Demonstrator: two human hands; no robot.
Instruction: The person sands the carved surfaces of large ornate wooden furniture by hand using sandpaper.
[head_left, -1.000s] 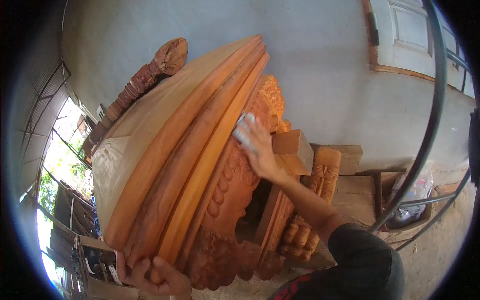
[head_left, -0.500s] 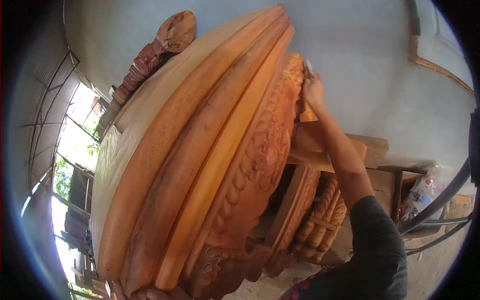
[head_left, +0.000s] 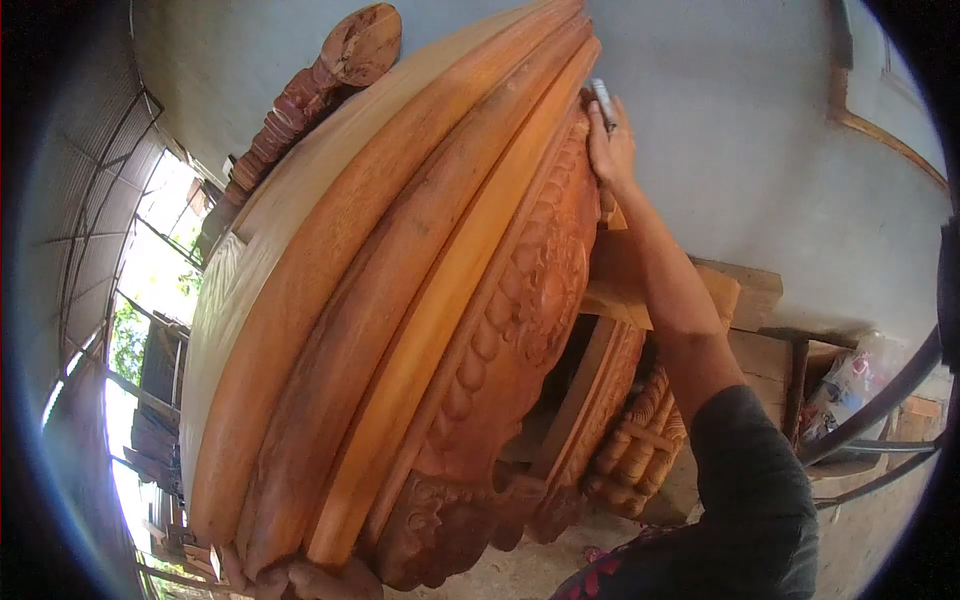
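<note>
A large carved wooden piece with long smooth mouldings and a carved side fills the middle of the view. At its upper right end is my right hand, closed around a small light-coloured tool and resting by the carved edge. At the bottom of the view my left hand lies against the lower end of the mouldings, its fingers curled round the wood and partly cut off by the frame.
A turned wooden post with a rounded end lies behind the piece. Below my right arm are carved wooden parts and wooden blocks. Plastic bags and dark curved bars are at the right, before a grey wall.
My right hand has moved slightly up and left along the carved edge with the tool. The view has shifted a little, and my left hand remains at the lower end.
</note>
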